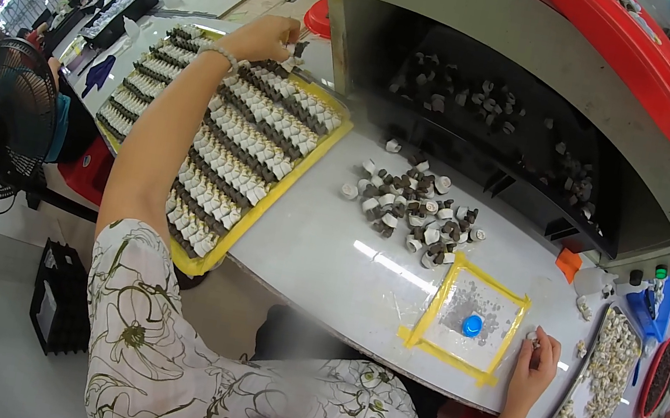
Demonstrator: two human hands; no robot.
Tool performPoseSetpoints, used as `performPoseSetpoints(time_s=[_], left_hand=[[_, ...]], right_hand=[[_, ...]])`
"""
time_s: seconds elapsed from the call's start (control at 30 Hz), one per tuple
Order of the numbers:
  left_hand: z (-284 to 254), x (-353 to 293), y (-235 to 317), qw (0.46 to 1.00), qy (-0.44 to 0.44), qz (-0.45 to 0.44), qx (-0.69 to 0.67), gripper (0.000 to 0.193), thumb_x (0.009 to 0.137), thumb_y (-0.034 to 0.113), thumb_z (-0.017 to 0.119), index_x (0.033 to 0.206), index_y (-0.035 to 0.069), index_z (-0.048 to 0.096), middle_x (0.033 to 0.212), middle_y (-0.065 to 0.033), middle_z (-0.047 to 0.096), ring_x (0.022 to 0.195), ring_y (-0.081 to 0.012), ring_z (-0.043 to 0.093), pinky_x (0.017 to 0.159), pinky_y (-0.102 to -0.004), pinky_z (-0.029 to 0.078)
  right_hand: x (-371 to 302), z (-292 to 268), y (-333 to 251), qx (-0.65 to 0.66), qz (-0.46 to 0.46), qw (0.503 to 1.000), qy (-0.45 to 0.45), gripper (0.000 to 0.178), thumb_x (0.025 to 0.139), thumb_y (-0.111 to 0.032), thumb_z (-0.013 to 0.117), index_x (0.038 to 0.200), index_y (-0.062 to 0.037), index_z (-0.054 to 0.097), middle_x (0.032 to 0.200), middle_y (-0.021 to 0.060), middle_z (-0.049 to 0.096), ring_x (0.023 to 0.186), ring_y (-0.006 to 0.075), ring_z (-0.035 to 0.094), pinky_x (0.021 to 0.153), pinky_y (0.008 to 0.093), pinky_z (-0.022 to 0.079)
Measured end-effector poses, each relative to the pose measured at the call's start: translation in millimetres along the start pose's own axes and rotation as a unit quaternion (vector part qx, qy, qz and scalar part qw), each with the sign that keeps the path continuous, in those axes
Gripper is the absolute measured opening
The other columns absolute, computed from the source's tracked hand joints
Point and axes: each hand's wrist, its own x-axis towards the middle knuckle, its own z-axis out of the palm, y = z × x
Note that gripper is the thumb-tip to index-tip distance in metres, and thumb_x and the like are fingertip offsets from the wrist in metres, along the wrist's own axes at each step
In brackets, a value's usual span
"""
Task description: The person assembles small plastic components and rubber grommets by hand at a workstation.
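My left hand (264, 39) reaches over the far edge of a yellow-rimmed tray (275, 201). Its fingers are closed on a small white-and-dark part (291, 63), partly hidden by the hand. Rows of similar white-and-dark parts (263, 137) fill that tray. On the right, my right hand (537, 365) rests near the table's front edge, pinching a small whitish part (532, 337). Beside it, a yellow tape square (433, 303) on the table frames a blue cap (471, 325) amid grey smudges. A loose heap of white-and-dark parts (415, 207) lies between my hands.
A machine with a dark opening (494, 103) stands behind the heap, with more parts inside. Right of my right hand lies a tray of whitish pieces (593, 389). Blue and red containers (658, 378) stand beyond it. A black fan (2, 120) stands at far left.
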Motion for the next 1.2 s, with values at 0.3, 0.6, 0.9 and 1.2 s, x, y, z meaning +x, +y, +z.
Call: performPoseSetpoints(time_s=[0.3, 0.6, 0.9, 1.2], left_hand=[[9.5, -2.4, 9.1, 0.990, -0.060, 0.071, 0.102, 0.020, 0.065, -0.007, 0.055, 0.083, 0.001, 0.061, 0.086, -0.0166, 0.063, 0.083, -0.0308, 0.060, 0.071, -0.0366, 0.047], [32.0, 14.3, 11.3, 0.982, -0.132, 0.027, 0.129, 0.026, 0.067, -0.010, 0.053, 0.089, 0.001, 0.062, 0.092, -0.0169, 0.064, 0.092, -0.0312, 0.060, 0.078, -0.0370, 0.048], [11.1, -24.2, 17.0, 0.990, 0.094, 0.063, 0.089, 0.029, 0.072, -0.008, 0.052, 0.097, 0.002, 0.061, 0.095, -0.0179, 0.061, 0.095, -0.0318, 0.059, 0.080, -0.0393, 0.047], [27.4, -133.7, 139.8, 0.984, 0.079, 0.025, -0.155, 0.023, 0.075, 0.002, 0.056, 0.097, 0.001, 0.061, 0.090, -0.0130, 0.061, 0.075, -0.0235, 0.059, 0.069, -0.0334, 0.048]], right_hand=[[-1.9, 1.4, -0.5, 0.003, -0.005, 1.000, 0.004, 0.026, 0.080, 0.003, 0.059, 0.106, 0.0015, 0.060, 0.094, 0.0057, 0.053, 0.066, 0.0102, 0.046, 0.055, 0.0220, 0.038], [1.1, 1.7, -5.5, -0.016, -0.011, 1.000, 0.001, 0.026, 0.081, 0.003, 0.058, 0.107, 0.0007, 0.060, 0.094, 0.0060, 0.054, 0.070, 0.0113, 0.049, 0.058, 0.0218, 0.040], [-1.6, -1.0, -4.9, 0.002, -0.001, 1.000, 0.002, 0.027, 0.080, 0.003, 0.059, 0.106, 0.0017, 0.059, 0.093, 0.0059, 0.054, 0.070, 0.0116, 0.048, 0.059, 0.0218, 0.040], [-6.3, -3.2, 1.0, 0.037, -0.028, 0.999, 0.009, 0.026, 0.077, 0.005, 0.061, 0.103, 0.0025, 0.060, 0.091, 0.0072, 0.056, 0.072, 0.0124, 0.050, 0.061, 0.0219, 0.041]])
